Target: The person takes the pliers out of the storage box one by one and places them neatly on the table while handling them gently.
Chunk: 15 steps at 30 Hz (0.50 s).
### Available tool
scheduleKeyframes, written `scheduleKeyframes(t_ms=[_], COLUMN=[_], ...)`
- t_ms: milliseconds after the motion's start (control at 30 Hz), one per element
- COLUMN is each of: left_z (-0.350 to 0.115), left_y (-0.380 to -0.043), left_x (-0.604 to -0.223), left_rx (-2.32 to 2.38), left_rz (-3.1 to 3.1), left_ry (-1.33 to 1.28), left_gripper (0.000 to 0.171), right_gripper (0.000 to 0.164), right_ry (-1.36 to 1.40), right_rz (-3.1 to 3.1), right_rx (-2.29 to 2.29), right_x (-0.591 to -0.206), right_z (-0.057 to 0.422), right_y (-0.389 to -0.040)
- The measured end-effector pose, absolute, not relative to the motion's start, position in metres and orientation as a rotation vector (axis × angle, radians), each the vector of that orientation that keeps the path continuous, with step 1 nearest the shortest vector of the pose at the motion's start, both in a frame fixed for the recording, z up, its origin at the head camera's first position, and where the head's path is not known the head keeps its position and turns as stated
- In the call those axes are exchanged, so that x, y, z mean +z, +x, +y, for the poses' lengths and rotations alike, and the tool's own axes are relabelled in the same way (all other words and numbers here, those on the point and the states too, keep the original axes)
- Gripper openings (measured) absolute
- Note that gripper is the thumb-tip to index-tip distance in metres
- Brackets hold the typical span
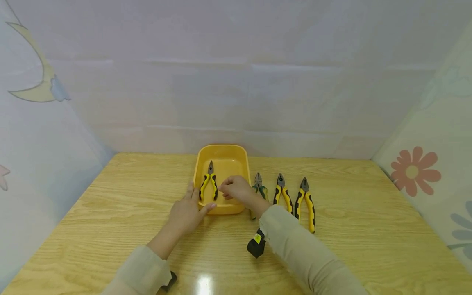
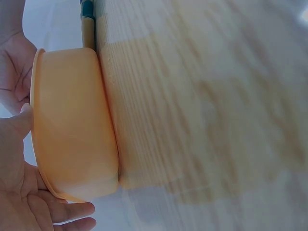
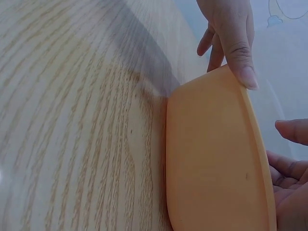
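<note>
A yellow plastic tray (image 1: 221, 209) stands on the table. In it, toward the left, lie needle-nose pliers (image 1: 211, 169) with yellow and black handles, jaws pointing away. My left hand (image 1: 185, 215) rests at the tray's near left corner, its thumb on the front rim and its mostly straight fingers along the left side. Over the tray's right part hovers my right hand (image 1: 237, 188), loosely bent beside the pliers' right handle. Nothing shows between its fingers. The right wrist view shows its thumb and fingers apart behind the tray wall (image 3: 211, 154).
Right of the tray lie green-handled pliers (image 1: 258, 180) and two yellow-and-black pliers (image 1: 282, 184), (image 1: 305, 186) in a row, partly behind my right arm. A black device (image 1: 257, 243) is by my right cuff. A patterned wall hanging (image 1: 236, 102) borders the wooden table (image 1: 140, 205).
</note>
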<state>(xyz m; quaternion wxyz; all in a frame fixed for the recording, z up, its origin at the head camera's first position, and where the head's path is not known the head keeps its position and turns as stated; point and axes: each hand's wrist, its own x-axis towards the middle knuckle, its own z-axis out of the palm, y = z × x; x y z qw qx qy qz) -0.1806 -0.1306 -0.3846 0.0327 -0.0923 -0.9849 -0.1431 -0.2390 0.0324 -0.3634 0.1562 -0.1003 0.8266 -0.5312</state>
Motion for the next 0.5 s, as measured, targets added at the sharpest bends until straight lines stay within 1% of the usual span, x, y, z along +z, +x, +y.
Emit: scheduleKeyframes(t_ms=[300,500], left_z=[-0.13,-0.13], left_y=[-0.181,-0.181], left_x=[-0.384,-0.382], left_rx=[-0.456,-0.459], left_rz=[-3.028,-3.04], left_ry=[-0.277,-0.271], left_gripper=[0.078,0.079], right_gripper=[0.017,0.017], right_ry=[-0.25,-0.204], right_rz=[2.436,2.447], right_rx=[-1.467,-1.441], right_x=[-0.366,-0.367], right_z=[0.023,0.017], right_y=[-0.244,-0.246])
